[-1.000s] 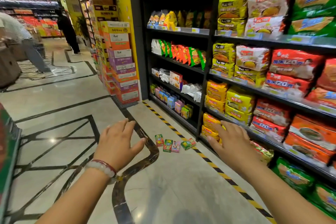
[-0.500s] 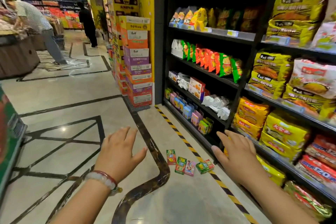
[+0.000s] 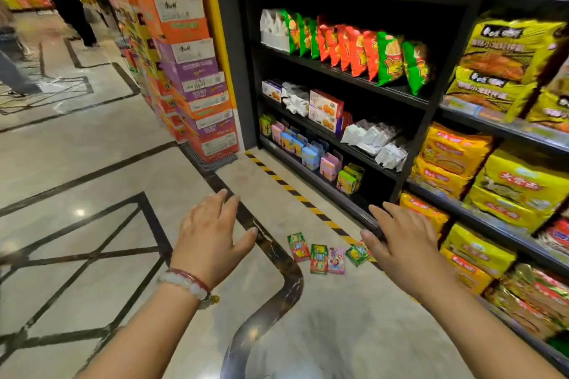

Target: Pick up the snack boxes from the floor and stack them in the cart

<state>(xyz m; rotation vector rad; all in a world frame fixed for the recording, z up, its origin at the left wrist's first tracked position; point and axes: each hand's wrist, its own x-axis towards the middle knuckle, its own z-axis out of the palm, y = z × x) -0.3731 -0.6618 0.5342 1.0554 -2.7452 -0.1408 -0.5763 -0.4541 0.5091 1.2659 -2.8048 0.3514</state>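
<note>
Now both hands, left hand [image 3: 212, 237] and right hand [image 3: 406, 243], are hanging open and empty; bending low is helping reach the snack boxes [image 3: 326, 254] on the floor [image 3: 338, 332]

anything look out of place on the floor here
Yes: four small snack boxes lie flat in a loose row on the floor by the striped tape, below the bottom shelf where similar boxes stand upright. Both hands hover above them, holding nothing.

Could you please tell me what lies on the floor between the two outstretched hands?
In the head view, four snack boxes lie in a row between the left hand and right hand, beside the striped tape.
</note>
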